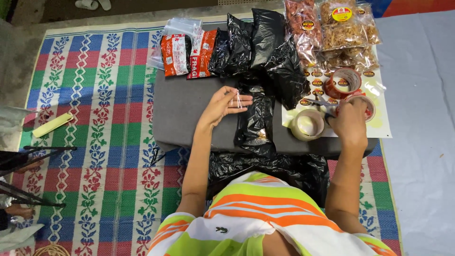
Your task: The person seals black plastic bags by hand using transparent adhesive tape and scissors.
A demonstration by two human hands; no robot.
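Fingers of our left hand (pixel 222 105) pinch a thin white rubber band (pixel 238 100) beside the glossy black plastic bag (pixel 256 118); our right hand (pixel 350 121) grips scissors (pixel 323 104) beyond it

A: so where's the camera sitting?

B: just one view, worn on the head, looking almost straight down past the striped shirt (pixel 251 213) onto a low grey table (pixel 185 109) and woven mat (pixel 95 118).

A: close?

B: arm's-reach close (forearms fill the middle).
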